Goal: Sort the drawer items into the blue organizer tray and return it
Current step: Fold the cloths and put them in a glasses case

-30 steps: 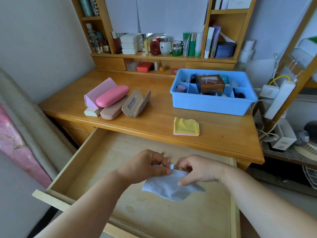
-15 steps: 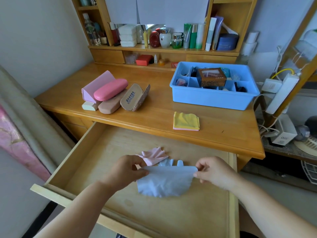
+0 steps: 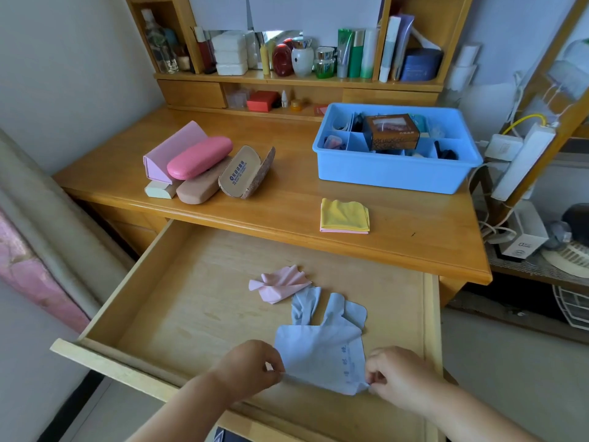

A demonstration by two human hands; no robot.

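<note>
Your left hand [image 3: 251,366] and right hand [image 3: 393,376] each pinch a near corner of the pale blue cloth [image 3: 322,357], now lowered flat onto the drawer [image 3: 197,301] floor at 6 o'clock, ready for folding; the blue organizer tray [image 3: 395,173] waits on the table [image 3: 287,202] at 1 o'clock.

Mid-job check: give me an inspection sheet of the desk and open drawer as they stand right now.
Surface: wooden desk, drawer pulled open below it.
Job's things: blue organizer tray on the desk at right, holding a brown box; pale blue cloth held flat over the drawer; crumpled pink cloth and another blue cloth in the drawer.
Clutter: folded yellow cloth and glasses cases on the desk.
Grip: left hand and right hand each pinch a near corner of the pale blue cloth.
Cables: white power strip and wires right of the desk.
Surroundings: shelf of bottles and jars behind.
</note>
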